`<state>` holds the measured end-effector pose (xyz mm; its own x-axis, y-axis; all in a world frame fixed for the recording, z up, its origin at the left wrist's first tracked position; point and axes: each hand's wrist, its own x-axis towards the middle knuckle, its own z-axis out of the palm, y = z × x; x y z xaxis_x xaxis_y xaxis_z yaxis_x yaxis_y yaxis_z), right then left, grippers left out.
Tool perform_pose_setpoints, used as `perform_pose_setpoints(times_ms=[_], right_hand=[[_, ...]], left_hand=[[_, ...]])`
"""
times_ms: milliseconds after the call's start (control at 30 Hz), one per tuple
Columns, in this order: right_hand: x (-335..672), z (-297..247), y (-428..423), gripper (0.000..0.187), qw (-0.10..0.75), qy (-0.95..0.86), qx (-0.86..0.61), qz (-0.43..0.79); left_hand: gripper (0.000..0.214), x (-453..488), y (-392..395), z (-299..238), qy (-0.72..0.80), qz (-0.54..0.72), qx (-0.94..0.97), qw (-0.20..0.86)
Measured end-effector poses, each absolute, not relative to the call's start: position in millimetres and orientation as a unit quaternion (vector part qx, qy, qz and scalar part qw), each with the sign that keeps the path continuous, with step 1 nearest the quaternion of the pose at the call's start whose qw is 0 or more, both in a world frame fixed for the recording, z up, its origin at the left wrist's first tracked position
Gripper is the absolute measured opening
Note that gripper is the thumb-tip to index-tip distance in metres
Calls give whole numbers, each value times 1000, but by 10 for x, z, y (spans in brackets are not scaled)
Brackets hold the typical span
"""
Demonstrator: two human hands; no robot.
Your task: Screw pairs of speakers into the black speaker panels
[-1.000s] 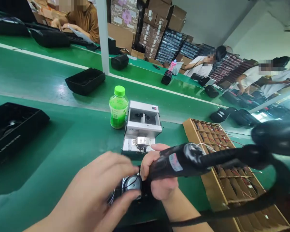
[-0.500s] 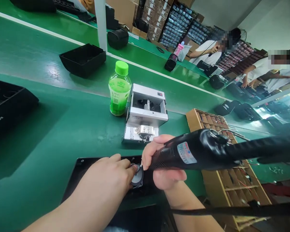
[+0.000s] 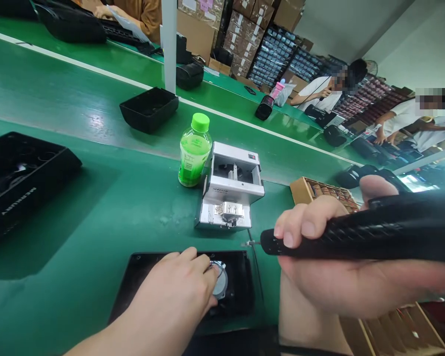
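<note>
My right hand [image 3: 333,247] is wrapped round a black electric screwdriver [image 3: 385,227]. Its thin bit [image 3: 249,243] points left, above the table and clear of the panel. A black panel [image 3: 241,277] lies flat on the green table in front of me. Set in the panel is a round grey speaker [image 3: 220,283], partly covered by my fingers. My left hand [image 3: 181,287] grips the speaker's left edge with bent fingers and steadies it; the fingertips are partly hidden.
Behind the panel stand a silver screw feeder [image 3: 232,190] and a green-capped bottle [image 3: 195,151]. Black housings [image 3: 150,109] sit to the left and beyond. At right is a divided wooden box [image 3: 304,190]. People work across the line, near a white post [image 3: 169,49].
My right hand has drawn the screwdriver away from the speaker, up and to the right. My left hand stays at the speaker. The view has shifted slightly.
</note>
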<state>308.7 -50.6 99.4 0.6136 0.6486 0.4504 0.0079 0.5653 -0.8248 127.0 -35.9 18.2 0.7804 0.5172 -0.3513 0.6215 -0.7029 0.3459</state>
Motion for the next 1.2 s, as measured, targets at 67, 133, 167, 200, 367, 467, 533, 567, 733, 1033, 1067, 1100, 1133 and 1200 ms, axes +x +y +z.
perform_pose_setpoints(times_ms=[67,133,167,200,367,467,533,567,733,1033,1067,1100,1133,1200], right_hand=[[3032,1035,-361,60,807,-397,-395,187],[3003,982,-218,61,798,-434,-373,187],[3001,930,-153,62,786,-462,-362,192],[3005,870,-95,63,772,-489,-353,199],[3003,649,71,68,737,-525,-364,222],[2968,646,85,77,735,-508,-400,203],[2960,659,75,80,733,-503,-412,200],[2964,663,67,80,732,-502,-414,202],[3013,645,27,79,740,-489,-411,212],[2993,584,46,69,748,-486,-376,251],[2993,575,44,68,750,-485,-372,252],[2995,567,41,69,752,-485,-369,252],[2998,561,38,70,754,-484,-366,252],[3005,558,34,73,756,-482,-364,251]], left_hand=[[25,1244,-387,124,302,-86,924,219],[24,1226,-415,71,293,-64,930,212],[25,1221,-426,51,291,-58,932,210],[27,1220,-434,38,290,-56,932,209],[31,1236,-410,65,295,-61,926,229],[37,1230,-381,95,292,-62,924,239],[37,1219,-372,103,291,-60,924,241],[36,1214,-370,105,290,-60,924,241],[30,1231,-379,103,294,-50,925,236],[40,894,-244,274,306,106,918,230],[33,823,-81,384,329,162,904,221],[25,768,131,506,354,219,886,202],[22,736,389,628,387,259,868,175],[29,746,994,816,528,242,810,89]])
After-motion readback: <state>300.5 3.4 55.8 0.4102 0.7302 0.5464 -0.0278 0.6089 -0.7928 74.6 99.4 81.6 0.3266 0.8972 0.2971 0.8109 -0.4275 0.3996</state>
